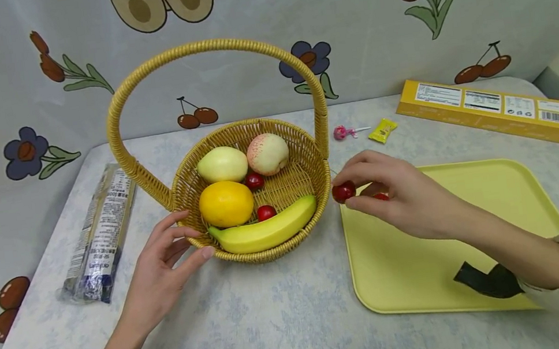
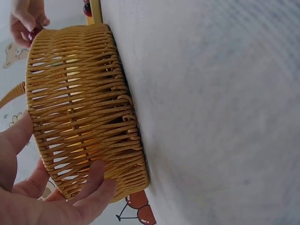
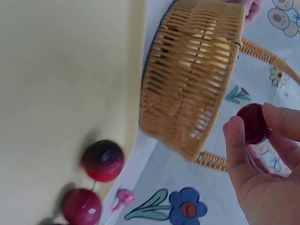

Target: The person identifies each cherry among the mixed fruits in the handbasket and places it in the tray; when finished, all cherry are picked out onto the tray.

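Observation:
My right hand [image 1: 401, 191] pinches a dark red cherry [image 1: 344, 191] between thumb and fingertips, just off the right rim of a wicker basket [image 1: 321, 192]. My left hand [image 1: 161, 270] holds the basket at its front left, fingertips over the rim and thumb against the outside. Inside the basket lie a banana [image 1: 268, 231], a yellow-orange round fruit [image 1: 226, 204], a pale green fruit [image 1: 222, 164], a peach [image 1: 267, 154] and two cherries [image 1: 266, 212]. On the yellow tray [image 1: 430, 290], more cherries [image 3: 103, 160] show in the right wrist view.
The basket's tall handle [image 1: 208, 46] arches over it. A long yellow box [image 1: 491, 110] lies at the back right. Behind the tray are a pink lollipop [image 1: 341, 132] and a yellow wrapped candy [image 1: 383, 131]. On the left lies a plastic-wrapped packet [image 1: 101, 237].

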### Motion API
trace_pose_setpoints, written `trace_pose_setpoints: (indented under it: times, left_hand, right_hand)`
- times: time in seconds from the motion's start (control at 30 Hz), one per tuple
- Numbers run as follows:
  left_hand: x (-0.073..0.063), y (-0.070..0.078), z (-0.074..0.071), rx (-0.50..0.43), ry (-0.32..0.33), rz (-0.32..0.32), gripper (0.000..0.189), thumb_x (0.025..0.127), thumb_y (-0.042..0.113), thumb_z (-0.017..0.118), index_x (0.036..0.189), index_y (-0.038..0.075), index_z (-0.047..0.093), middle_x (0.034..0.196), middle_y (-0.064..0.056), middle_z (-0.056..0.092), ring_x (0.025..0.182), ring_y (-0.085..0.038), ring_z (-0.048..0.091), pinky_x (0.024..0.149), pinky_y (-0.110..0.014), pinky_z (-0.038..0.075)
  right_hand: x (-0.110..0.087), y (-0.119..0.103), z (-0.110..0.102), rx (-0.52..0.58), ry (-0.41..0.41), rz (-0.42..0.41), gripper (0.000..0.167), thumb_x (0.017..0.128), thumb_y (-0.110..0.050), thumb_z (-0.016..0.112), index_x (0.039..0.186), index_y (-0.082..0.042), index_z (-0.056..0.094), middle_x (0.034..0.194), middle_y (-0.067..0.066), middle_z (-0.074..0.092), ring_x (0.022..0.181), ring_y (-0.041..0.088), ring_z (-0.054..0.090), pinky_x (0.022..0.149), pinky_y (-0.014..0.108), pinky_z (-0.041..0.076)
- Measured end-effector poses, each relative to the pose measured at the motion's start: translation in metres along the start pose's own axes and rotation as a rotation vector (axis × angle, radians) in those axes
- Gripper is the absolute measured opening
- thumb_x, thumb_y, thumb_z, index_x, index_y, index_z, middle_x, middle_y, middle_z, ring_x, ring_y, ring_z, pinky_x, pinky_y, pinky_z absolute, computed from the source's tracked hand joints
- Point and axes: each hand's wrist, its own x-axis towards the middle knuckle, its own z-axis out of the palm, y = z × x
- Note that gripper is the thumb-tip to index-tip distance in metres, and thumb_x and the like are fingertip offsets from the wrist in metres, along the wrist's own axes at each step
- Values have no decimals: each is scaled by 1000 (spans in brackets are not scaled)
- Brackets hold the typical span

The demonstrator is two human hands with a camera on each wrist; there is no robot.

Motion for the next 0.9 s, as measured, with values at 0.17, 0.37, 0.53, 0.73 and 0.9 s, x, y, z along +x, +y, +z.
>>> trace_pose_setpoints:
  times: [0.17, 0.37, 0.53, 0.73, 0.9]
  left_hand:
    - [0, -1, 0, -8, 2, 6, 23, 92, 12, 72, 108, -2, 61, 146, -13, 40, 122, -31, 54, 98, -14, 45]
    - [0, -1, 1, -10, 6, 10, 23, 92, 11, 72, 107, -2, 62, 146, -12, 40, 123, -33, 54, 97, -13, 44]
    - [0, 0, 0, -4, 8, 8, 23, 92, 12, 72, 107, -2, 62, 146, -12, 40, 123, -32, 54, 98, -14, 45]
    - [1, 0, 0, -13, 0, 5, 23, 92, 12, 72, 107, -1, 62, 146, -13, 39, 124, -33, 53, 98, -15, 45]
    - [1, -1, 1, -13, 2, 0, 22, 92, 13, 72, 107, 0, 62, 146, -12, 40, 124, -33, 53, 98, -14, 45]
  right_hand:
    - [-19, 12, -15, 47, 34, 114, 36, 89, 5, 69, 124, -5, 61, 116, 7, 60, 97, 16, 66, 78, 24, 59]
    - [-44, 31, -34, -90, 89, 209, 35, 89, 0, 71, 122, -8, 63, 114, 3, 60, 100, 6, 64, 78, 15, 56]
    - [-66, 50, -48, -168, 145, 244, 33, 88, 3, 72, 118, -8, 66, 111, 2, 60, 97, -4, 60, 74, 10, 54]
    - [-87, 69, -65, -282, 164, 353, 32, 89, 1, 72, 120, 0, 65, 113, 15, 63, 90, -12, 53, 69, 4, 49]
    - [-99, 89, -75, -345, 116, 435, 34, 91, -3, 71, 122, 3, 62, 114, 21, 62, 86, -16, 47, 65, 6, 48]
